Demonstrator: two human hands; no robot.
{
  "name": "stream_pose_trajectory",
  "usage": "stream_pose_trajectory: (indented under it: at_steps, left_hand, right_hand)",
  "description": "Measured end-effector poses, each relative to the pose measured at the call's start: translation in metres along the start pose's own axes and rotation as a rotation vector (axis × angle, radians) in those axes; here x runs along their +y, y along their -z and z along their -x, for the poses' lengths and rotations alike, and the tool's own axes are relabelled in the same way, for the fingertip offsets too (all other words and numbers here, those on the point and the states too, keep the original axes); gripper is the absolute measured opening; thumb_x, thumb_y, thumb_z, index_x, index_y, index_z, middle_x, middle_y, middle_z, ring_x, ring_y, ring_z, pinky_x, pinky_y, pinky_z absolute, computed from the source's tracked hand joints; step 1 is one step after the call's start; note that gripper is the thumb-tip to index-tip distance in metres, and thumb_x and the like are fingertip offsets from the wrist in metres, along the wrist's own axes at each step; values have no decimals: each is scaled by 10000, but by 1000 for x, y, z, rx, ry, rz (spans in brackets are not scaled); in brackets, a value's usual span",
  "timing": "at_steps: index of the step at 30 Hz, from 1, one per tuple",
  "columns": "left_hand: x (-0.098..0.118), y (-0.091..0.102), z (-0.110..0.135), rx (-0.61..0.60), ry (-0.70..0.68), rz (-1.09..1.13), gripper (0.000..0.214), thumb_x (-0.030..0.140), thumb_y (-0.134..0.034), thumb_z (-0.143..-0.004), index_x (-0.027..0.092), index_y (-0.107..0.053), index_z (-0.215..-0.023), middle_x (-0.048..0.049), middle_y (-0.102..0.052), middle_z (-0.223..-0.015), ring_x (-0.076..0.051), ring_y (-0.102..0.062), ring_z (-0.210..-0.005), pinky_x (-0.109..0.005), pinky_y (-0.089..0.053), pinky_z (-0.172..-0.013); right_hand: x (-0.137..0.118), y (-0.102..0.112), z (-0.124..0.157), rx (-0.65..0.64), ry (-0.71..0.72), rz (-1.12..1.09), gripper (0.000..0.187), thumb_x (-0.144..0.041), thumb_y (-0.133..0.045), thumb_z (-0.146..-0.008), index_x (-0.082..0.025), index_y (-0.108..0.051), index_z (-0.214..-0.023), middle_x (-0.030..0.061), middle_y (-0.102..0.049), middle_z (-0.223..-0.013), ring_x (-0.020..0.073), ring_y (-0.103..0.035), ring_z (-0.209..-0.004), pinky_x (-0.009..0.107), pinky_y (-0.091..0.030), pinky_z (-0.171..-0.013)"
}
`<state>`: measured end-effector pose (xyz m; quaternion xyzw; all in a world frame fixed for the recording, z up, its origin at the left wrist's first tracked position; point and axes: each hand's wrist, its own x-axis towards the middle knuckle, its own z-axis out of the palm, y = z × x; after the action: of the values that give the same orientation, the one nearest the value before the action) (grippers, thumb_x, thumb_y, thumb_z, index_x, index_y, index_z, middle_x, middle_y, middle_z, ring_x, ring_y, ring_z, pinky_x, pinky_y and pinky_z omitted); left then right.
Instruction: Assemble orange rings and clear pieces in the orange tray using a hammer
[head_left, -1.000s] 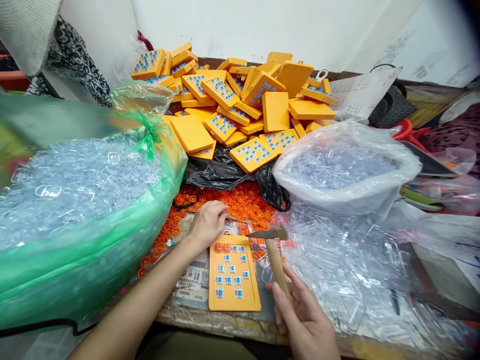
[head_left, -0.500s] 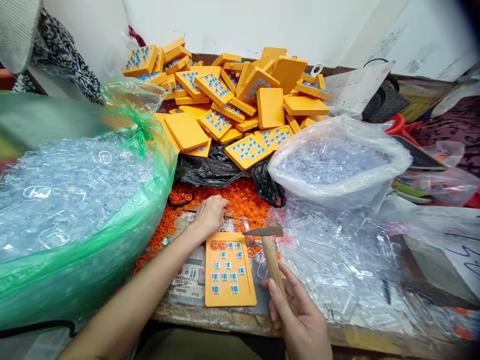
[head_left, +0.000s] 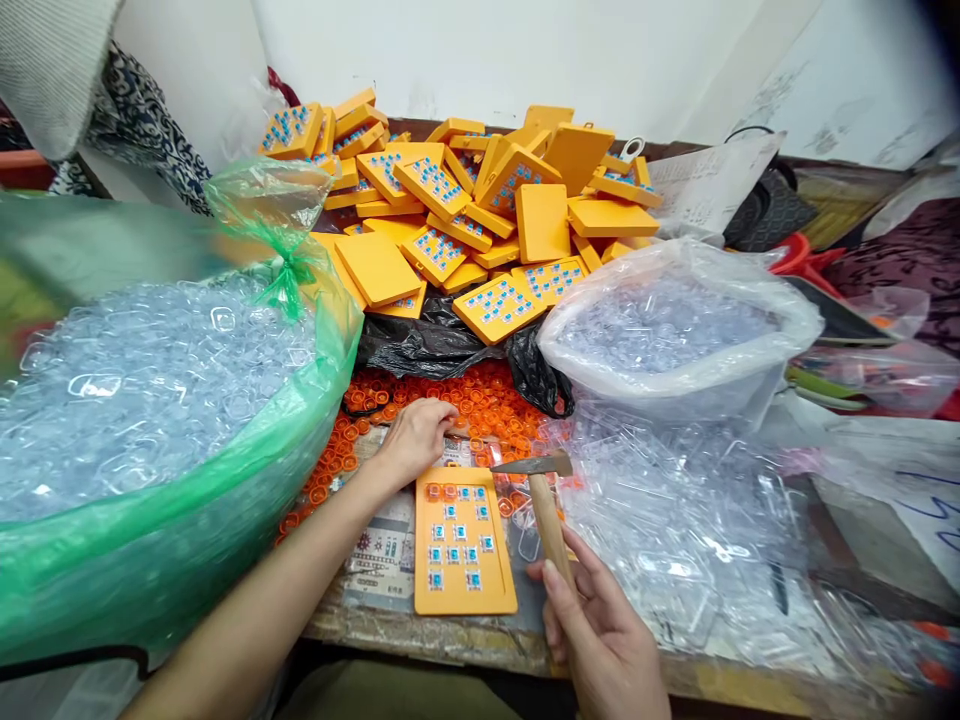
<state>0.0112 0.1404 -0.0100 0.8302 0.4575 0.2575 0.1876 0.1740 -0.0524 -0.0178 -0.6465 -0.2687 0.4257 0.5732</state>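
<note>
While the right hand (head_left: 604, 640) grips the wooden handle of a small hammer (head_left: 546, 500) at about 5 o'clock in the view, its fingers wrapped around the shaft and the metal head held just off the upper right corner of an orange plate (head_left: 465, 545), the left hand (head_left: 416, 440) reaches in from 7 o'clock and rests with curled fingers on a heap of orange rings (head_left: 480, 400) just beyond the plate's top edge; whether those fingers pinch a ring cannot be told. Lying flat on the bench (head_left: 450, 635) between the two hands, the plate carries small blue square pieces and two orange rings in its top row. At 9 o'clock a green bag (head_left: 187, 520) bulges with clear plastic caps; at 2 o'clock a white bag (head_left: 675, 390) holds more of them. Toward 12 o'clock, a pile of orange plates (head_left: 480, 210) is stacked against the wall.
</note>
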Motion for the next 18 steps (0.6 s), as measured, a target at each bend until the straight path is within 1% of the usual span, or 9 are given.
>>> stream_pose_trajectory:
  at_steps: [4,7,10,12,15,16,18]
  left_hand:
    - [0,4,3,-7,28,32,190,75,-534,-849,138,-682,-951,-84,-733,-958,-200,-672,-905,-331,-528,-854]
    - [1,4,3,-24,40,56,186,87,-576,-826,132,-682,-972,-99,-727,-984,-219,-665,-935,-354,-516,-881]
    - [3,1,0,-23,68,83,190,80,-577,-808,152,-675,-954,-89,-717,-964,-224,-654,-943,-369,-508,-885]
    - [4,2,0,-13,98,113,206,72,-540,-818,162,-655,-964,-70,-708,-939,-201,-654,-916,-346,-510,-869]
    - [0,10,9,-12,164,166,214,85,-533,-816,169,-623,-992,-34,-698,-884,-152,-659,-817,-273,-526,-774]
    - [-3,13,14,-21,190,177,200,86,-543,-803,167,-624,-967,-23,-697,-847,-143,-658,-768,-252,-528,-721]
    - [-10,19,24,-48,239,178,138,79,-560,-771,161,-639,-850,-7,-685,-743,-138,-646,-669,-234,-516,-625]
  right_hand:
    - [0,0,-1,4,2,-19,603,-486,-751,-735,-221,-558,-1241,19,-691,-804,49,-437,-429,169,-364,-394]
    - [-1,0,-1,7,-3,-32,606,-480,-762,-723,-219,-569,-1234,17,-688,-793,49,-435,-425,167,-360,-382]
    - [-2,-1,-1,6,-10,-33,604,-486,-759,-723,-214,-574,-1229,19,-688,-786,48,-434,-422,160,-357,-374]
    - [-2,-1,-1,3,-11,-31,610,-491,-755,-725,-207,-570,-1233,25,-693,-786,48,-437,-422,156,-358,-375]
    - [-1,-1,-2,9,-9,-44,619,-490,-756,-726,-203,-562,-1239,24,-694,-778,46,-438,-419,153,-361,-373]
    - [-1,-1,-2,11,-7,-48,618,-489,-755,-727,-203,-562,-1240,24,-696,-778,45,-437,-417,152,-361,-372]
    - [1,0,-3,9,1,-51,608,-483,-756,-728,-206,-567,-1235,25,-700,-782,43,-439,-413,150,-359,-369]
